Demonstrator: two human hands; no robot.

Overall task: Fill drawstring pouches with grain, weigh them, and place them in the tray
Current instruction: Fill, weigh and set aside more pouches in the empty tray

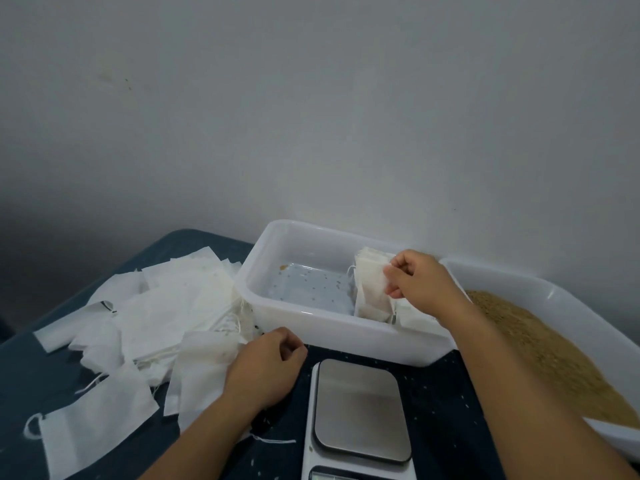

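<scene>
A white pouch is pinched at its top edge by the right hand, held upright at the right end of the clear tray, centre-right of frame; its long axis runs roughly vertical, w/ more pouches packed beside it. The left hand is loosely curled, nothing held, lower centre, next to the empty-pouch pile. A scale sits below the tray. Grain fills a tub at right. Dark blue tabletop, speckled w/ grains; plain grey wall behind.
</scene>
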